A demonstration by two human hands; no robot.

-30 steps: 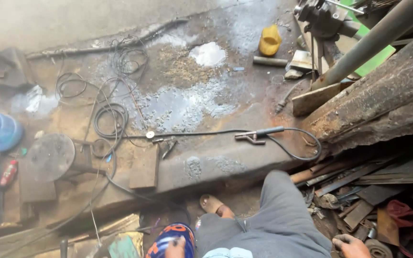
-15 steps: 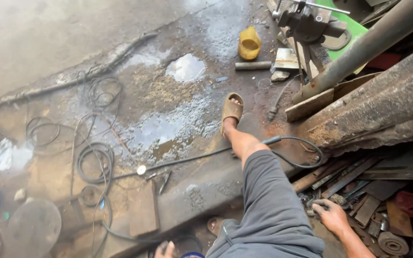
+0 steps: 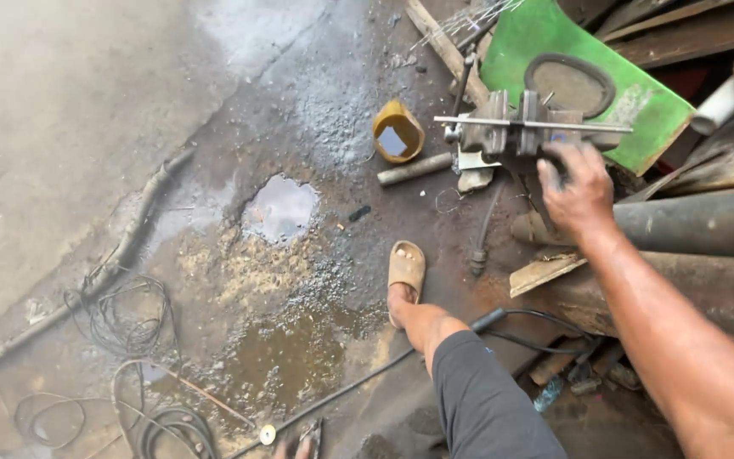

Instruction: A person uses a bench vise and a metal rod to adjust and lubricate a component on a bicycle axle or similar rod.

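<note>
My right hand reaches forward with its fingers spread, holding nothing. Its fingertips are at the near side of a grey metal bench vise that stands on the wet floor. I cannot tell whether they touch it. A thin handle bar runs across the vise. Behind the vise lies a green board with a dark ring on it. My left hand is out of sight. My leg in dark shorts steps forward, its tan sandal on the ground.
A yellow container and a short metal pipe lie left of the vise. Large rusty pipes and wood planks crowd the right. A puddle is mid-floor. Loose cables coil at lower left.
The view moved forward towards the vise. My right hand rose from the scrap at lower right and reached to the vise. My sandalled foot stepped ahead.
</note>
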